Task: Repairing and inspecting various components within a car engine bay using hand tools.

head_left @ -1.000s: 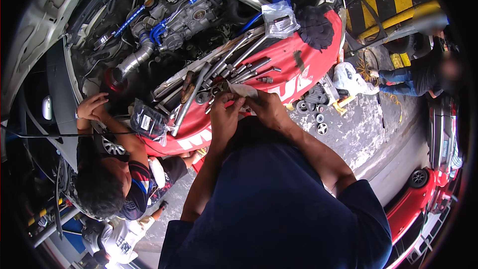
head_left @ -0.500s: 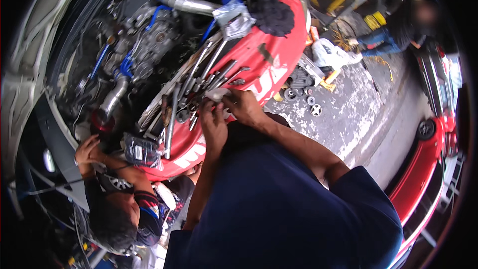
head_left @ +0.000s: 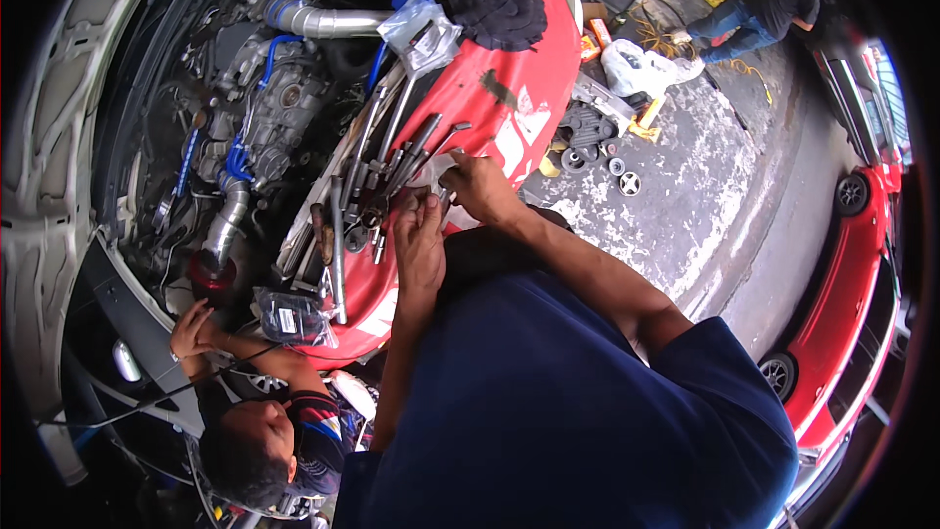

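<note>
- Left hand pinching a small metal socket over red fender cover.
- Right hand fingers curled; grip contents unclear.
- Risk: crowded loose tools could get nudged and slide into engine bay.

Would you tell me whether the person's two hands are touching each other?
Cannot tell: in the head view the left hand and right hand meet closely over the tools, hiding any gap.

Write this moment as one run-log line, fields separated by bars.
left hand: on metal tools | right hand: beside them, grip unclear | surface: red fender cover | nearby: co-worker's hand in engine bay
</note>
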A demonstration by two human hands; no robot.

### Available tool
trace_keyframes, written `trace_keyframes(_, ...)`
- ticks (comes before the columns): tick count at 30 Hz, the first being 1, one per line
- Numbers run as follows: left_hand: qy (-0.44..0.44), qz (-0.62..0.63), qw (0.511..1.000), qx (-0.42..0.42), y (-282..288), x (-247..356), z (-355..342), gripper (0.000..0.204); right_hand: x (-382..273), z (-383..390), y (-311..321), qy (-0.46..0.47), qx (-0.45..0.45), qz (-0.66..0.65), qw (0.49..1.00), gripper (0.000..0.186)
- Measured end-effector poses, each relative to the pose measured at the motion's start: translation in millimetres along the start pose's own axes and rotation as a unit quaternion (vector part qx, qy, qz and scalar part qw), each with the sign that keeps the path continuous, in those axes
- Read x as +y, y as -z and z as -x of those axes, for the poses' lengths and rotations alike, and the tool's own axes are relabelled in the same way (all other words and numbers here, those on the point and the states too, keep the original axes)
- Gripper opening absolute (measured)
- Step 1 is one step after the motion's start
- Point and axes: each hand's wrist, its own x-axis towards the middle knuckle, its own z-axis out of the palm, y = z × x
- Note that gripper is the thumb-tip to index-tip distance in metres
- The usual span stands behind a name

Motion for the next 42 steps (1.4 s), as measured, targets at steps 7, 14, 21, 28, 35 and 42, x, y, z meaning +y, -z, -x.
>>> trace_keyframes(7, -0.066, -0.219, 0.969, 0.091, 5.6, 7.6, -8.3, 0.024, 3.2, 1.6, 2.6, -0.05, -0.038, -0.116, 0.991, 0.031)
trace_keyframes(14, -0.143, -0.382, 0.901, 0.149, -5.8, 6.7, 5.0, 0.016, 11.2, 0.8, 4.6, -0.105, -0.07, -0.205, 0.97, 0.035)
trace_keyframes(21, -0.094, -0.169, 0.967, 0.169, 16.2, -7.3, -1.4, 0.012, -0.5, 7.8, 15.3, -0.114, -0.121, -0.321, 0.932, 0.032)
trace_keyframes(28, -0.142, -0.273, 0.938, 0.16, 6.0, -3.3, 4.0, 0.028, 2.0, 16.1, 2.2, -0.202, -0.099, -0.458, 0.86, 0.032)
trace_keyframes(35, -0.107, -0.17, 0.967, 0.157, 36.2, -12.5, -0.3, 0.029, 16.0, 23.1, -12.5, -0.24, -0.102, -0.518, 0.815, 0.032)
trace_keyframes(42, -0.21, -0.454, 0.85, 0.165, 19.8, 7.4, 13.8, 0.02, 9.8, 24.8, -14.3, -0.28, -0.052, -0.51, 0.812, 0.037)
